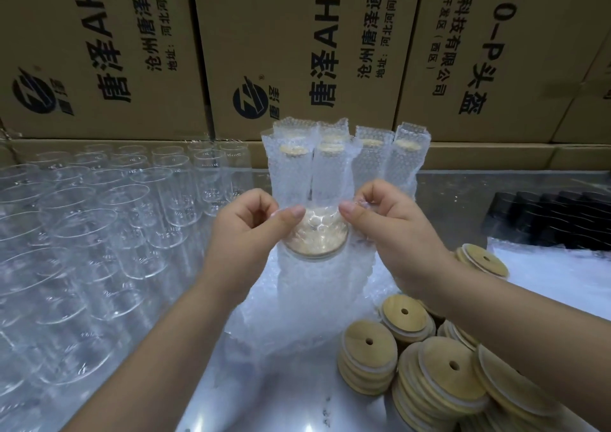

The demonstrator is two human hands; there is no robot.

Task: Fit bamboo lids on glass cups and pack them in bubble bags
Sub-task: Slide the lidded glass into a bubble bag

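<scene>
Bamboo-lidded glass cup (315, 238) sits in a clear bubble bag (314, 299) pinched by left hand (246, 225) and right hand (395, 221); bagged cups (344, 164) stand done, many bare cups (99, 226) remain.

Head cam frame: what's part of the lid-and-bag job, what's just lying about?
Job: left hand and right hand pinching the bubble bag; lidded cup inside it; packed cups behind; loose bamboo lids; empty glass cups.
Lying about: cardboard boxes; black stacked items, far right.
</scene>
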